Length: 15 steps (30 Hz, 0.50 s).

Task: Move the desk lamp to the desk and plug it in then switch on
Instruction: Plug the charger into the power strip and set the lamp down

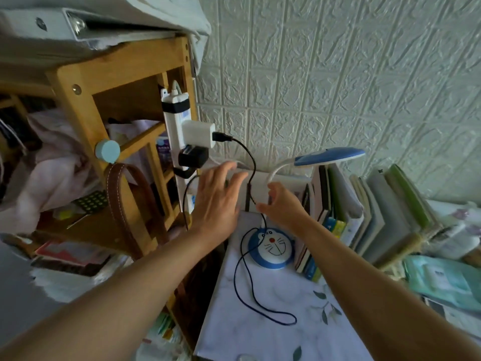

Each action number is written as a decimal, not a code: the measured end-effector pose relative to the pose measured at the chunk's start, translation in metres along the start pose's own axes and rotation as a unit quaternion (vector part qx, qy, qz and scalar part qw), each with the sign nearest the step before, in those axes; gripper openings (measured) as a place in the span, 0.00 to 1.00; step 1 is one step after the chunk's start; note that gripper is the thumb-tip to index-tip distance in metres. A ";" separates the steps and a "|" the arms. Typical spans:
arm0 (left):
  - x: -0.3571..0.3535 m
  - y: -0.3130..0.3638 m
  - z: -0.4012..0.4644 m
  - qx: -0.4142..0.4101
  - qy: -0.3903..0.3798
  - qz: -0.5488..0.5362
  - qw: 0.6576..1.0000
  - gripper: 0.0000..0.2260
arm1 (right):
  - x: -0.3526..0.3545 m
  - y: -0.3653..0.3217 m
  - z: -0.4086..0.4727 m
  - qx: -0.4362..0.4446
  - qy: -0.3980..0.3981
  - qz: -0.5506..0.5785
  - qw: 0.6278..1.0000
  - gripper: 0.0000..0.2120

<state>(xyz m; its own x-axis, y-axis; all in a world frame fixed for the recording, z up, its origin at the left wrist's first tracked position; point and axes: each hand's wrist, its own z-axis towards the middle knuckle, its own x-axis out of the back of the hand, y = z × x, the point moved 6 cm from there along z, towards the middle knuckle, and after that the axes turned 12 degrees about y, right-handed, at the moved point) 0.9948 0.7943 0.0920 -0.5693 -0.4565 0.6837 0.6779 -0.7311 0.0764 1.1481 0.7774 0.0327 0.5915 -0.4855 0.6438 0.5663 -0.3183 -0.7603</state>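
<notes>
Blue-white lamp [270, 247] is set on the surface [276, 334] beside books [338, 217]; cable [247, 157] is plugged into the adapter [197, 132]. Switching on is left, judged. Left hand [218, 199] is spread, released; right hand [283, 204] fingers [263, 208] are pinched on the cable. Slack cable is looped across the base.

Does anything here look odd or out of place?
Yes: the power strip is strapped upright to the wooden shelf with black tape, and the lamp cord trails loosely in loops across the desk.
</notes>
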 end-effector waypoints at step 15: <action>-0.100 0.012 -0.123 -0.007 -0.308 0.013 0.951 0.22 | -0.062 0.079 -0.022 -0.095 -0.031 -0.073 0.992 0.19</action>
<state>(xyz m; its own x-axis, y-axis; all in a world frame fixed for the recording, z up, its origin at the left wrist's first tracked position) 1.0027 0.7692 -0.0645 -0.1686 -0.0935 0.9812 0.6791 -0.7326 0.0469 1.1440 0.7646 -0.0688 0.5493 -0.3736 0.7475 0.5332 -0.5321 -0.6577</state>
